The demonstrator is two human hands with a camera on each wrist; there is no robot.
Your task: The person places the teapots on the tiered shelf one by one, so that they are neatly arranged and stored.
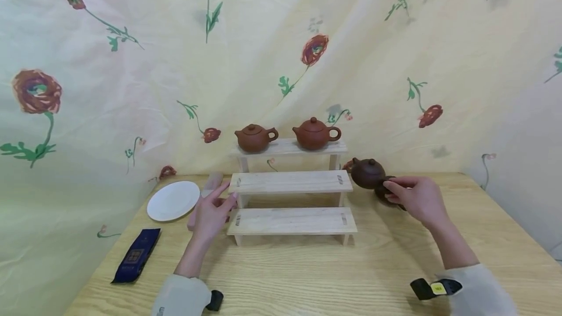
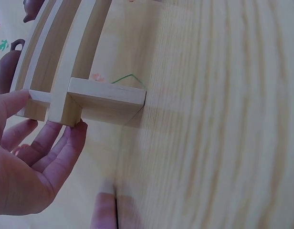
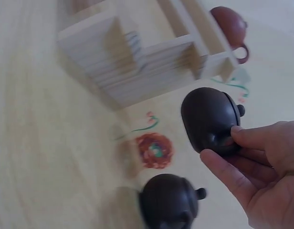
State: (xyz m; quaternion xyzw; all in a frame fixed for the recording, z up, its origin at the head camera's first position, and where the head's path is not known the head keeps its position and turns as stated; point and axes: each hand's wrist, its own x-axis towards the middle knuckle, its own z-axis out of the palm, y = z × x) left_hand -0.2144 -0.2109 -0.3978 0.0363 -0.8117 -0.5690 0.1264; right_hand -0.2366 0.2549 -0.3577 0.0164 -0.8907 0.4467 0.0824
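Note:
A dark brown teapot (image 1: 368,173) hangs off the table at the right of a wooden three-step stand (image 1: 290,183). My right hand (image 1: 422,201) pinches its handle between thumb and fingers, plain in the right wrist view. Below it a second dark teapot (image 3: 166,200) stands on the table, partly hidden by the hand in the head view. My left hand (image 1: 210,216) holds the left end of the stand's middle step, thumb above and fingers along the lower edge in the left wrist view. Two reddish-brown teapots, one left (image 1: 253,139) and one right (image 1: 313,134), sit on the top step.
On the table's left lie a white plate (image 1: 173,201) and a dark blue packet (image 1: 136,256). A long pinkish object (image 1: 214,181) lies partly behind my left hand. Flower-printed cloth (image 1: 263,72) hangs behind the table (image 1: 290,277).

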